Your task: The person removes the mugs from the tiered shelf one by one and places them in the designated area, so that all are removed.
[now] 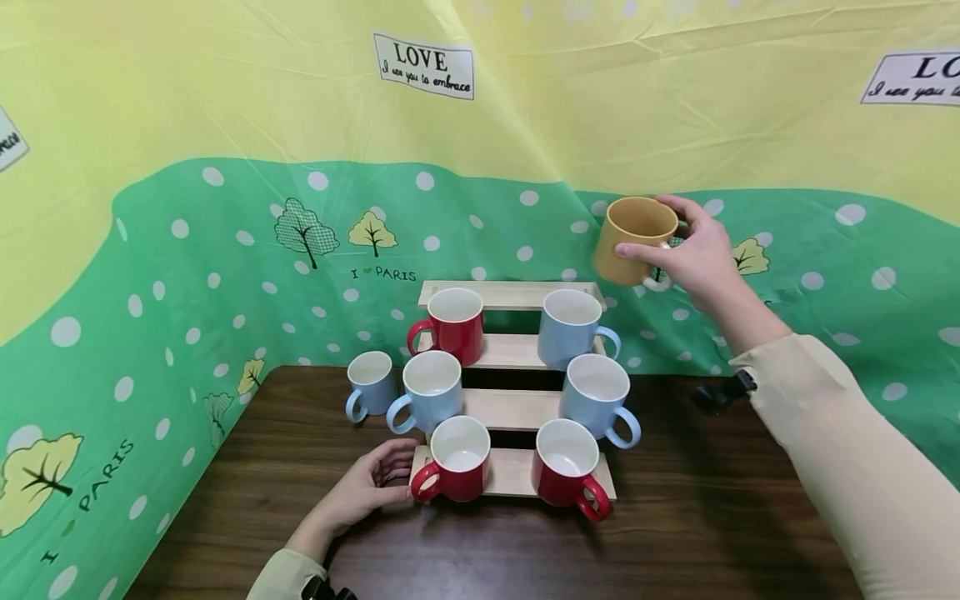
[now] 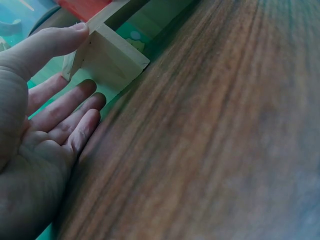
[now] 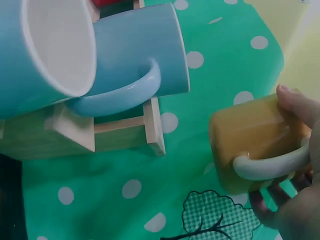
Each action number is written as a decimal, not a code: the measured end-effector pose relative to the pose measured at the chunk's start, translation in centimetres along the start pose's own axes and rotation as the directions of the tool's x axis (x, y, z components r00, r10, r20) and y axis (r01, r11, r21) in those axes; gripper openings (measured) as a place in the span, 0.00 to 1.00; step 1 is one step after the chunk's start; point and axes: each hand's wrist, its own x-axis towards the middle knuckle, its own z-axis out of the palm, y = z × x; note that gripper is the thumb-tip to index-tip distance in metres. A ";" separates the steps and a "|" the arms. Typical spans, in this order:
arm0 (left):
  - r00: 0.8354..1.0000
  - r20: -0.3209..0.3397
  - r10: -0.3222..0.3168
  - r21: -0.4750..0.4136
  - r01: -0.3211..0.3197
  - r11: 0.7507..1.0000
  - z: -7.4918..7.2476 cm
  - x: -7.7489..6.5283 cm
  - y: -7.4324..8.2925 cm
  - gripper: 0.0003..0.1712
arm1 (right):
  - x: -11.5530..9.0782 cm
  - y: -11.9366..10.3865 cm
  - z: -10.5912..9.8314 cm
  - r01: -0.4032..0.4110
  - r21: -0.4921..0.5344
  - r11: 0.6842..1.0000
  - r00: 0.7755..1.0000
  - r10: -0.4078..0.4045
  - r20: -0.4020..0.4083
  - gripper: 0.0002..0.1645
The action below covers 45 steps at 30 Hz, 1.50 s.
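Gripping yellow mug (image 1: 621, 260) in your right hand (image 1: 699, 254); your left hand (image 1: 363, 490) pinches rack's (image 1: 513, 410) lower-left end. Six white-lined mugs (image 1: 468, 482) aboard; blue mug (image 1: 377, 393) left, on bench (image 1: 247, 479).

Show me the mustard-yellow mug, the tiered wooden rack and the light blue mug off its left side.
Mustard-yellow mug (image 3: 254, 136): right wrist view, side wall.
Tiered wooden rack (image 1: 512, 409): head view, bare second shelf from bottom.
Light blue mug (image 1: 378, 395): head view, outer wall.
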 end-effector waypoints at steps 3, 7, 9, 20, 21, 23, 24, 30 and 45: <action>1.000 -0.001 0.003 -0.002 -0.003 1.000 0.1 -0.1 0.2 0.41 | -0.5 0.7 -0.3 -0.015 -0.033 0.999 1.000 0.015 -0.002 0.65; 1.000 -0.003 0.012 -0.008 -0.012 1.000 0.2 -0.3 0.4 0.41 | -1.1 1.9 -0.3 -0.026 -0.036 0.999 1.000 0.025 -0.010 0.66; 1.000 -0.003 0.016 -0.010 -0.016 1.000 0.3 -0.3 0.5 0.41 | -1.4 2.6 -0.5 -0.034 -0.024 0.999 0.999 0.033 -0.020 0.66; 1.000 0.005 -0.003 -0.014 0.003 1.000 0.4 -0.3 0.8 0.41 | -2.8 7.3 -1.8 -0.066 -0.028 0.997 0.998 0.066 -0.025 0.63; 1.000 0.004 -0.001 -0.013 0.001 1.000 0.4 -0.3 0.8 0.41 | -2.9 7.6 -1.8 -0.068 -0.029 0.997 0.997 0.067 -0.026 0.63; 1.000 0.005 0.006 -0.010 -0.006 1.000 0.3 -0.3 0.7 0.40 | -3.2 8.4 -1.8 -0.072 -0.040 0.997 0.997 0.071 -0.031 0.63; 1.000 0.008 0.009 -0.012 -0.009 1.000 0.3 -0.2 0.6 0.41 | -3.5 8.8 -1.8 -0.072 -0.048 0.996 0.997 0.071 -0.036 0.63; 1.000 0.019 0.020 -0.015 -0.020 1.000 0.7 -0.2 0.6 0.40 | -5.2 11.3 -1.9 -0.068 -0.056 0.996 0.997 0.065 -0.047 0.62; 1.000 0.001 -0.006 0.002 0.006 1.000 0.7 -0.2 0.6 0.40 | -8.0 16.8 1.1 -0.098 -0.100 0.990 0.994 0.093 -0.050 0.64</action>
